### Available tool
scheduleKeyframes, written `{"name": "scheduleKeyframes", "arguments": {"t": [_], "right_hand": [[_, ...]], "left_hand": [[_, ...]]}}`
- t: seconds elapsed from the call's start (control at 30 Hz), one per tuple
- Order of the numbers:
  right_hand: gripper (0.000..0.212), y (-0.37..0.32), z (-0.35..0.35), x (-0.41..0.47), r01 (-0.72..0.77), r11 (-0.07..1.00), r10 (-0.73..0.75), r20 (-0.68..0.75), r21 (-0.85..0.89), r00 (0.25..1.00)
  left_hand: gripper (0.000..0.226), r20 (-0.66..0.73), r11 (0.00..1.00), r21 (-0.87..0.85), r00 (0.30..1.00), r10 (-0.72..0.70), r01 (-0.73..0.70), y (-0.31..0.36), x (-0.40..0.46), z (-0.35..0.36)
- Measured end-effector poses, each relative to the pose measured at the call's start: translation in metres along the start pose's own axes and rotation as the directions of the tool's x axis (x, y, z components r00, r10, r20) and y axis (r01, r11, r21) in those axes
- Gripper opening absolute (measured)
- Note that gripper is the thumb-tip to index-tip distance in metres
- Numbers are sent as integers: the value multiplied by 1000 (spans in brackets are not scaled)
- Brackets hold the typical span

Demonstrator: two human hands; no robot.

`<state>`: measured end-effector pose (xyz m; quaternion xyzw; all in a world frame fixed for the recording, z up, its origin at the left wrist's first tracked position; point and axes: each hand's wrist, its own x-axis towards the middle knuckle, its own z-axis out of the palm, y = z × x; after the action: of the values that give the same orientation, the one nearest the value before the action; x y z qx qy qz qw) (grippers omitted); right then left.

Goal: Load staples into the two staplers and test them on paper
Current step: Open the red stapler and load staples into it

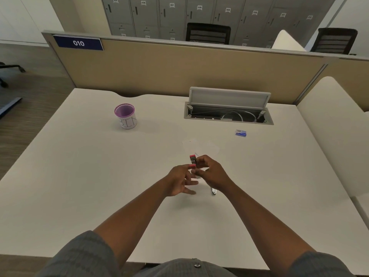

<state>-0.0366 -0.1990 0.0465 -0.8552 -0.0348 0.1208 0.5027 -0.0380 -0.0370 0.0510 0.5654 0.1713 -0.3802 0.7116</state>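
Observation:
A small pink stapler point(192, 161) is held above the white desk point(99, 176), its top swung open. My right hand point(209, 172) grips its body from the right. My left hand point(180, 181) touches the stapler's near pink end with a fingertip, its other fingers spread. A silvery second stapler point(213, 191) lies on the desk under my right wrist, mostly hidden. White paper sheets point(199, 146) lie just beyond the hands. A blue staple box point(241, 132) sits further back to the right.
A purple-rimmed cup labelled BIN point(126, 116) stands at the back left. An open cable hatch point(228, 108) is set in the desk's far side, before a tan partition point(179, 66). A cream chair back point(339, 126) rises at the right.

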Motion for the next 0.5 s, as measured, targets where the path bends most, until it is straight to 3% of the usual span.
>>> {"name": "scheduleKeyframes", "arguments": {"t": [0.07,0.13,0.2,0.3,0.5], "right_hand": [[30,4,2,1,5,992,-12,-53,-126,999],[29,8,4,3,24,957,-54,-98,-288,994],[25,12,6,3,55,912,-114,-124,-405,986],[26,15,9,3,105,854,-194,-124,-509,973],[9,18,14,4,187,724,-343,-111,-664,933]], "left_hand": [[46,-50,955,238,980,193,-176,-4,2,-5],[56,-37,853,372,912,409,-367,-6,4,-9],[55,-18,719,515,833,554,-467,-6,3,-10],[43,-16,587,640,755,655,-496,-5,5,-10],[24,-81,577,648,708,702,-498,-9,12,-11]]}}
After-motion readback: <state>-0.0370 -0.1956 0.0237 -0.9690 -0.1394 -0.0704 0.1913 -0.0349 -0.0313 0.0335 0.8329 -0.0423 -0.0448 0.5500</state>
